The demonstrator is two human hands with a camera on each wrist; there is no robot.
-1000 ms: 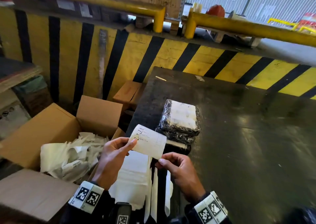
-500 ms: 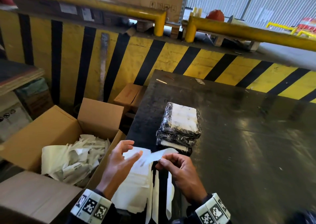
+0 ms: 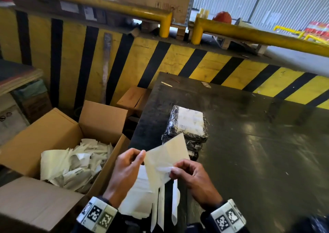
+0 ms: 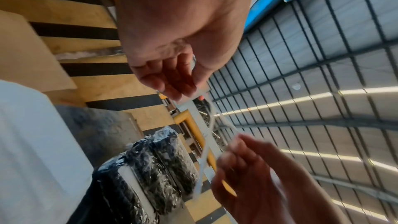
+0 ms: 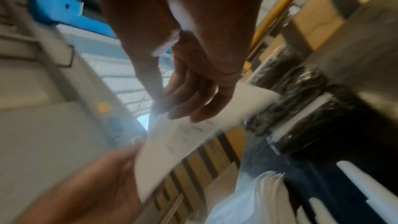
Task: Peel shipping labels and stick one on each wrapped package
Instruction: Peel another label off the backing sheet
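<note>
A stack of black packages (image 3: 187, 126) wrapped in clear film stands on the dark table (image 3: 249, 143); the top one bears a white label. In front of it both hands hold a white label sheet (image 3: 165, 159) upright with its blank back toward me. My left hand (image 3: 131, 161) pinches the sheet's left edge, and my right hand (image 3: 179, 170) pinches a peeling corner at its right. The left wrist view shows the sheet edge-on (image 4: 206, 151), split into two layers, beside the stack (image 4: 150, 173). The right wrist view is blurred, with print faintly visible on the sheet (image 5: 183, 140).
An open cardboard box (image 3: 58, 140) full of white backing scraps stands left of the table. More label sheets (image 3: 140, 197) hang below the hands at the table's near edge. A yellow-and-black striped barrier (image 3: 160, 63) with yellow rails runs behind.
The sheet was printed side up, then bent flat, and now stands turned with its blank back facing me. Both hands have risen slightly and the right fingers have shifted to a corner.
</note>
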